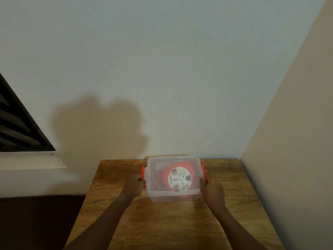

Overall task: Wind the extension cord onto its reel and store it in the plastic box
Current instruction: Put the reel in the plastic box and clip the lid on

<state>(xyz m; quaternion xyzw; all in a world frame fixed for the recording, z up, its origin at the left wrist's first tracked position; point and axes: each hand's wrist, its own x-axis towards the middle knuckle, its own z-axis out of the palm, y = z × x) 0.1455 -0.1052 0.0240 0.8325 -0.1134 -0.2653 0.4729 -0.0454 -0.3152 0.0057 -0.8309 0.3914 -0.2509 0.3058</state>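
A clear plastic box [153,193] with its lid on stands on the wooden table near the wall. Through the lid shows the extension cord reel [179,178], orange with a round white face, lying flat inside. An orange latch [143,171] sits on the box's left side and another orange latch [203,169] on its right. My left hand [133,186] is curled against the left side at the latch. My right hand [211,189] presses the right side, fingers on that latch.
The wooden table [173,224] fills the lower middle, pushed against a pale wall. A second wall [292,159] rises along the table's right edge. A dark window with a sill [21,127] is at the left, with a dark surface below it.
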